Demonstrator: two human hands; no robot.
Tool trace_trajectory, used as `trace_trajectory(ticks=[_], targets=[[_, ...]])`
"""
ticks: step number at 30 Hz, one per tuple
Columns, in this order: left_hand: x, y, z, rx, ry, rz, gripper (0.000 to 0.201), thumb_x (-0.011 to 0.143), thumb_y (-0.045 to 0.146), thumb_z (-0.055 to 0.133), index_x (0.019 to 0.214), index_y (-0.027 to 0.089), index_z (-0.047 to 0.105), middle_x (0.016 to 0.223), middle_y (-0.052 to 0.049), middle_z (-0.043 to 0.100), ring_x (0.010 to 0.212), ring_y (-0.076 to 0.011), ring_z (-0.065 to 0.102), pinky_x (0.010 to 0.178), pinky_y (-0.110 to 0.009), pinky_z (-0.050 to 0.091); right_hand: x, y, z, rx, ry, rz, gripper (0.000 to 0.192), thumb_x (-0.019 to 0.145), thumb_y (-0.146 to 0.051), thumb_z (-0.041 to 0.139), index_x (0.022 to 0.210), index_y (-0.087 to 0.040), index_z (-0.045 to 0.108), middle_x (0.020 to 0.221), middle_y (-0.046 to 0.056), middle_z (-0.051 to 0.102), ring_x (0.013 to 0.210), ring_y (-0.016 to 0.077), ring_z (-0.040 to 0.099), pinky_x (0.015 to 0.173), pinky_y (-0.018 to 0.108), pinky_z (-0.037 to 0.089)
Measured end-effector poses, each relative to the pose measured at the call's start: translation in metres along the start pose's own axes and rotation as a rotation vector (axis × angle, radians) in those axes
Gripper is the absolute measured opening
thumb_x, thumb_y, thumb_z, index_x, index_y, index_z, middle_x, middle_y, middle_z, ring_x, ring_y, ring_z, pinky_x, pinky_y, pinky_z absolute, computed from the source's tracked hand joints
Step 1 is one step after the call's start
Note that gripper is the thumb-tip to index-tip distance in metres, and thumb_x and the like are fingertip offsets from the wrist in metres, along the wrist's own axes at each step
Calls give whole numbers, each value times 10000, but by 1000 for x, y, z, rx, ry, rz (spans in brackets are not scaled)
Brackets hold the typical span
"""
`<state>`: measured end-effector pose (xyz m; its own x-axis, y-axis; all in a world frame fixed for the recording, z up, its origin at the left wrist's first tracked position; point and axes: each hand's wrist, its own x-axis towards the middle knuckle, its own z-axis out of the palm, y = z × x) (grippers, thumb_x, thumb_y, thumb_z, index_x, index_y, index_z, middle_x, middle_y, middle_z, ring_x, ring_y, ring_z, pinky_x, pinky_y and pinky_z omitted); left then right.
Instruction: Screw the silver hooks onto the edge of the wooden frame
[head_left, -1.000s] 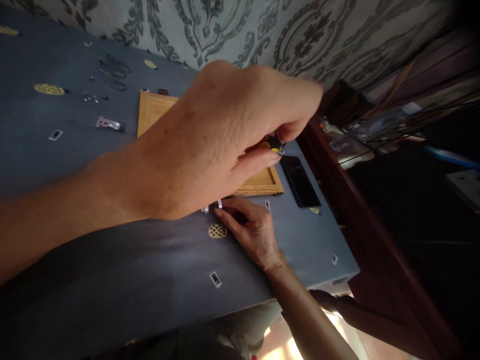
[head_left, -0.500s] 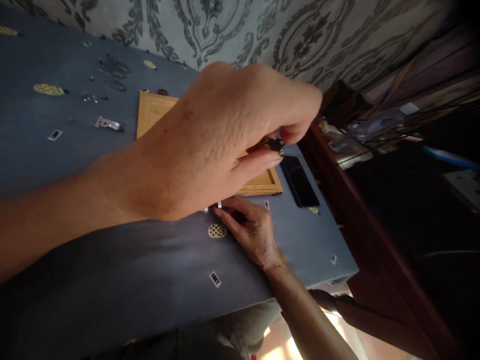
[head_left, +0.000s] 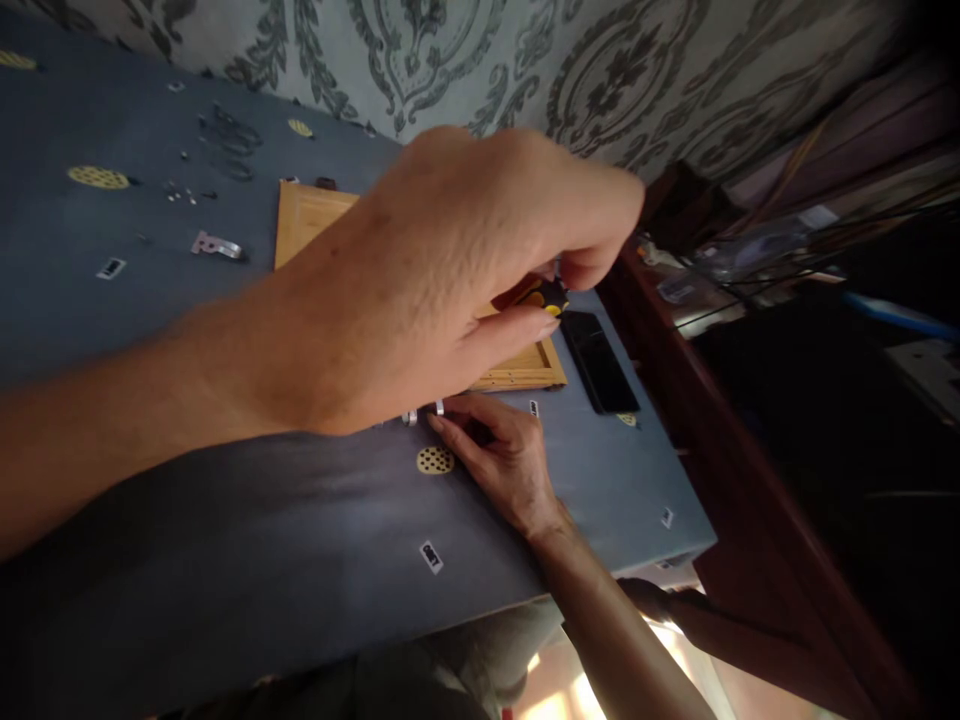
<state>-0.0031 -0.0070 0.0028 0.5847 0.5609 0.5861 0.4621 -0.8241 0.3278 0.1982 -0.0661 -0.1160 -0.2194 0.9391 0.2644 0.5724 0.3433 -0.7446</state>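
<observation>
Left hand (head_left: 450,280) fills the near middle of view, raised above the surface (head_left: 225,520). Fingers curled narrow, thumb and forefinger pinched on a small black-and-yellow tool handle (head_left: 544,295); only the handle tip shows, the rest hidden under the hand.

Far left of the surface: a perforated yellow disc (head_left: 97,177), a small metal bracket (head_left: 217,245), scattered tiny hardware near the wall, too small to tell apart.

Under the left hand lies a shallow wooden frame tray (head_left: 300,215), mostly covered; its contents cannot be told. Its near right corner sits just behind the right hand.

Right hand (head_left: 502,460) rests low on the surface, palm down, fingertips pressed at a small silver metal piece (head_left: 439,407) by the tray's front edge. Whether it grips the piece or only touches it, cannot tell. A second perforated disc (head_left: 435,460) lies just left of that hand.

A dark phone (head_left: 600,362) lies right of the tray, near the surface's right edge. Open blue surface runs across the near foreground, with a small label (head_left: 430,556) on it.
</observation>
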Motion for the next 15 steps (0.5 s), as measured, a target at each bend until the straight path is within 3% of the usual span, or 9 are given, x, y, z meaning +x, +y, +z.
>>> trace_trajectory(ticks=[4, 8, 15], targets=[[3, 2, 6, 36, -11, 35, 160, 910, 243, 580, 915, 138, 701, 780, 50, 607, 739, -68, 574, 704, -228, 388, 1, -3, -2, -17, -16, 14, 130, 895, -294, 708, 885, -187, 780, 698, 2, 715, 593, 130, 616, 598, 262, 495], [-1, 0, 4, 39, 46, 90, 191, 930, 188, 520, 928, 131, 702, 834, 44, 593, 786, -64, 570, 737, -219, 375, 2, -3, -3, -16, -9, 2, 129, 894, -289, 707, 885, -187, 786, 701, 2, 718, 593, 128, 616, 591, 261, 491], [-1, -1, -1, 25, -17, 76, 219, 919, 147, 532, 1003, 160, 733, 803, 50, 641, 741, -79, 600, 721, -232, 380, 0, 0, -1, -15, 0, 11, 141, 892, -306, 709, 904, -193, 792, 711, 4, 716, 601, 130, 617, 597, 270, 500]])
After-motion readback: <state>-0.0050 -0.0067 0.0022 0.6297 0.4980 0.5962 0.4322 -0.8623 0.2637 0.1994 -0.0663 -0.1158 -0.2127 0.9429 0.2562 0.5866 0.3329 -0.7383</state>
